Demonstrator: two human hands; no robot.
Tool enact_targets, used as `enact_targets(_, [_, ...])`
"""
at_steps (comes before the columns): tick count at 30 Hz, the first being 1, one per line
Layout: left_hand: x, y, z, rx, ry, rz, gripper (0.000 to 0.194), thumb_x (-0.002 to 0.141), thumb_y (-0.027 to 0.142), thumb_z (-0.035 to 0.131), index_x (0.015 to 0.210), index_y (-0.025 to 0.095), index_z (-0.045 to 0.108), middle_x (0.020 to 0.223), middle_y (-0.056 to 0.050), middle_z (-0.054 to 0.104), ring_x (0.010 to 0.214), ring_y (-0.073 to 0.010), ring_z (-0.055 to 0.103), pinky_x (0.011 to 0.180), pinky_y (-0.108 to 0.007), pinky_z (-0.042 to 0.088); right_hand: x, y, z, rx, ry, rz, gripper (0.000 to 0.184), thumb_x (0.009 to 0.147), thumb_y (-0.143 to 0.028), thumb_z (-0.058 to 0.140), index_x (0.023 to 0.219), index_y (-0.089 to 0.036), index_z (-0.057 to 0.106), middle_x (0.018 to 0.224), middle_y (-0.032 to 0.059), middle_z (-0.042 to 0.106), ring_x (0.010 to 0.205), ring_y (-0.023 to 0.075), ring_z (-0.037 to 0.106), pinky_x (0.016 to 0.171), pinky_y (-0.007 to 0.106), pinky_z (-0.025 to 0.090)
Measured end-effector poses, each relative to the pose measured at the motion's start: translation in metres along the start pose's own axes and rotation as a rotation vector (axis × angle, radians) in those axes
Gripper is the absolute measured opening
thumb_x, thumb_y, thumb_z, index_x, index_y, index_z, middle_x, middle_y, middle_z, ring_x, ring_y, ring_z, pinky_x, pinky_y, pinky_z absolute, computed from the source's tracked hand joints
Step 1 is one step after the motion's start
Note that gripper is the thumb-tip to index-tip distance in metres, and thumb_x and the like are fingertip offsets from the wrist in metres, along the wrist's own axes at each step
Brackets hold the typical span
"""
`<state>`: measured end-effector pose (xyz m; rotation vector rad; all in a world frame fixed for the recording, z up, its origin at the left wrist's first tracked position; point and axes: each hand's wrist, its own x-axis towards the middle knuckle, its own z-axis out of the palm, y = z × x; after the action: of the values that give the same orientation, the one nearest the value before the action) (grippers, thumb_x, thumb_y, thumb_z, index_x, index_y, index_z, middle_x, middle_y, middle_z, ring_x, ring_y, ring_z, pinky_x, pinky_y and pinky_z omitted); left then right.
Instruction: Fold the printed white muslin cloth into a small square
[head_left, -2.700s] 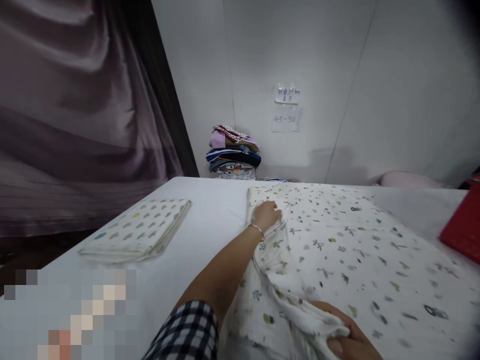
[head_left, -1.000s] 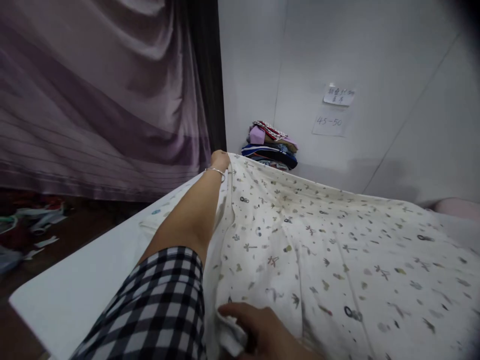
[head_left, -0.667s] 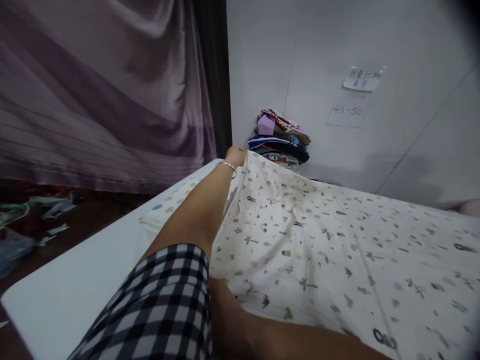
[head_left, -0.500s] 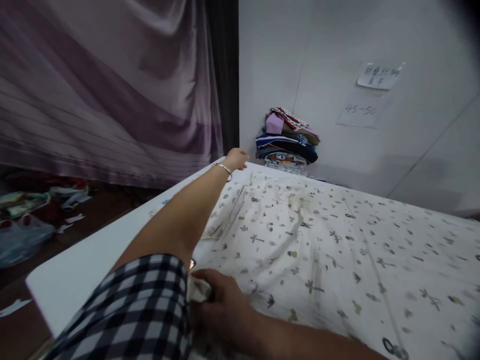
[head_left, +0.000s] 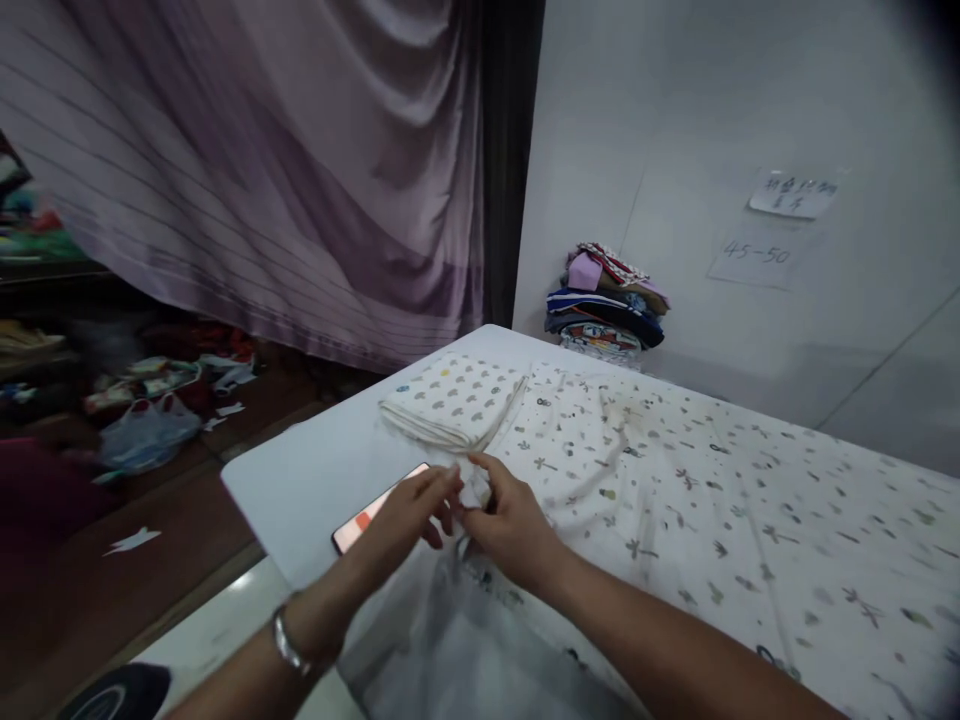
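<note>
Dark reddish-brown flooring [head_left: 191, 515] fills the lower left of the room, strewn with mixed clutter, a tied translucent plastic bag [head_left: 150, 435] and a torn white scrap [head_left: 133, 542]. At the bottom edge, a black rounded object [head_left: 116, 695] is cut off, too little of it showing to identify. Above the floor, a satiny mauve curtain [head_left: 360, 170] hangs in heavy folds, a darker purple band running through it.

Next comes the white, round-cornered tabletop [head_left: 292, 475]. On it lies a slim phone with a lit screen [head_left: 364, 520], partly covered by the left hand [head_left: 412, 510], which has a silver bracelet [head_left: 289, 640] at its wrist. That hand's fingers are loosely curled, tips at the bunched fabric; whether they grip it I cannot tell. Behind both hands sits a neatly folded white cloth with grey cloud-like motifs [head_left: 457, 395].

Just to the right, the right hand [head_left: 514, 525] pinches a gathered bit of the large white cotton cloth printed with small palm trees [head_left: 712, 500]. The sheet spreads over the tabletop to the right, rumpled near the hands.

Beyond the table's far edge rises a stack of folded multicoloured fabrics [head_left: 604, 305]; right of it, two handwritten paper notes [head_left: 757, 258] cling to the pale grey wall [head_left: 675, 90], the lower reading "45-50".
</note>
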<state>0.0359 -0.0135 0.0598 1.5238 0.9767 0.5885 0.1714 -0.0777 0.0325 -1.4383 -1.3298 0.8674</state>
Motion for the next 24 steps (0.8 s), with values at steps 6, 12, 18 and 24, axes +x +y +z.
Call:
enact_targets(6, [-0.027,-0.032,0.021,-0.223,0.186,0.073,0.045,0.071,0.051,0.062,0.099,0.016,0.060,0.088,-0.006,0.066,0.084,-0.0211,0.062,0.075,-0.031,0.050,-0.010,-0.013,0.014,-0.236,-0.228,-0.142,0.078,0.074,-0.020,0.056,0.144,-0.025,0.022,0.082,0.0006,0.064,0.070,0.0163,0.057,0.061,0.027,0.042])
enact_targets(12, [-0.028,-0.071,0.029,-0.326,0.343,0.074,0.044,0.071,0.050,0.062,0.096,0.014,0.060,0.082,-0.005,0.067,0.077,-0.0210,0.062,0.069,-0.031,0.050,0.025,0.024,-0.012,0.057,-0.354,0.090,0.065,0.072,-0.016,0.057,0.134,-0.021,0.041,0.070,-0.0031,0.062,0.051,0.0088,0.051,0.047,0.019,0.042])
enact_targets(18, [-0.032,-0.084,0.036,-0.056,0.536,0.280,0.035,0.076,0.043,0.057,0.101,0.018,0.061,0.101,-0.007,0.066,0.095,-0.0231,0.061,0.083,-0.033,0.048,0.127,0.069,-0.074,-0.346,0.095,0.422,0.014,0.084,-0.015,0.046,0.087,-0.011,0.060,0.066,0.0018,0.063,0.044,0.0057,0.050,0.042,0.016,0.036])
enact_targets(24, [-0.037,-0.088,0.036,0.037,0.519,0.261,0.038,0.075,0.041,0.058,0.107,0.020,0.060,0.086,-0.004,0.066,0.072,-0.0181,0.063,0.066,-0.027,0.050,0.187,0.092,-0.089,-0.551,0.141,0.577,0.025,0.086,-0.030,0.055,0.072,-0.010,0.059,0.053,0.0021,0.057,0.048,0.0096,0.054,0.050,0.020,0.042])
